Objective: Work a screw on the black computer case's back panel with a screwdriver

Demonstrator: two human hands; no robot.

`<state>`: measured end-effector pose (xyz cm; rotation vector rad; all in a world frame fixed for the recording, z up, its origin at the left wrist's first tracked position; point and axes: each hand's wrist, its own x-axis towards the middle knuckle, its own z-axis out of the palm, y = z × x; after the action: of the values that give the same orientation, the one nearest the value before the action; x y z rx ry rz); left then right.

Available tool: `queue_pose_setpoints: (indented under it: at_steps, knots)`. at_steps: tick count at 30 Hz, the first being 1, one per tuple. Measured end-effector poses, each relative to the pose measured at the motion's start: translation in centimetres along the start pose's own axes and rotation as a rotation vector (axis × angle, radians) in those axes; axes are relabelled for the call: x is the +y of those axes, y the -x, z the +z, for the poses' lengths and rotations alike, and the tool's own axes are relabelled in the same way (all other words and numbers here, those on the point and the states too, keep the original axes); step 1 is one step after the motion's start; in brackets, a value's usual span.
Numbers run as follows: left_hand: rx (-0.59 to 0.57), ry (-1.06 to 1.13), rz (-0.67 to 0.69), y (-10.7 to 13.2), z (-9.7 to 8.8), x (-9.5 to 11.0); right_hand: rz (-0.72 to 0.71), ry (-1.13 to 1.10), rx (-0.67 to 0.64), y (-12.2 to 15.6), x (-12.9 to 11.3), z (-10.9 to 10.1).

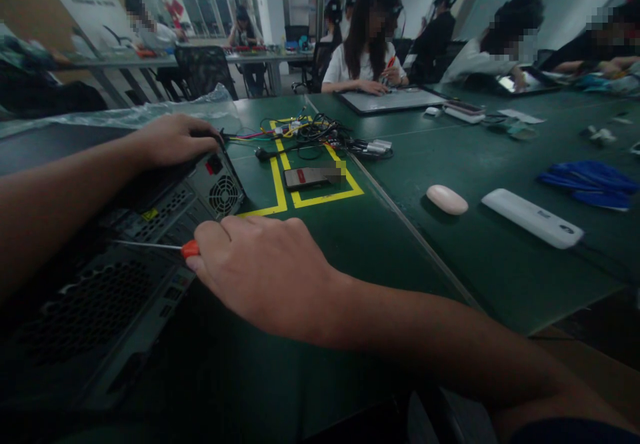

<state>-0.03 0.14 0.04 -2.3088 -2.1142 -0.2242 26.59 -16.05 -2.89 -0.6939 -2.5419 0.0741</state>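
On the green mat (350, 244) lies one dark computer case (100, 297), flat on its side, with its back panel of little holes facing up and toward the person. One thin screwdriver (150, 246) with an orange handle points at that panel. It lies almost level, running from right to left, and its tip is on the left, over the metal. The right hand (260, 271) is closed around the handle, and it is the hand nearer to that spot. The left hand (173, 139) is farther back. It rests on the top edge of the case with its fingers loosely bent, and it grips nothing.

One round fan grille (223, 195) sits at the near corner of the case. Past it are yellow tape lines (277, 184), one small black gadget (307, 177) and a tangle of wires (310, 134). Off to the right lie one pink oval thing (447, 199), one long white box (533, 217) and some blue cloth (590, 181). Other people (367, 57) sit at tables across the room.
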Motion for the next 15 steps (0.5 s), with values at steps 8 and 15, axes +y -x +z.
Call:
queue_pose_setpoints:
  at_steps: [8,15]
  knots:
    - [-0.01,-0.004,0.001,0.02,-0.04,-0.04,-0.029,-0.015,-0.022,0.06,0.05,-0.11]
    - [0.005,0.013,0.019,-0.09,0.15,-0.29,-0.091,0.081,0.012,0.47,0.23,-0.66]
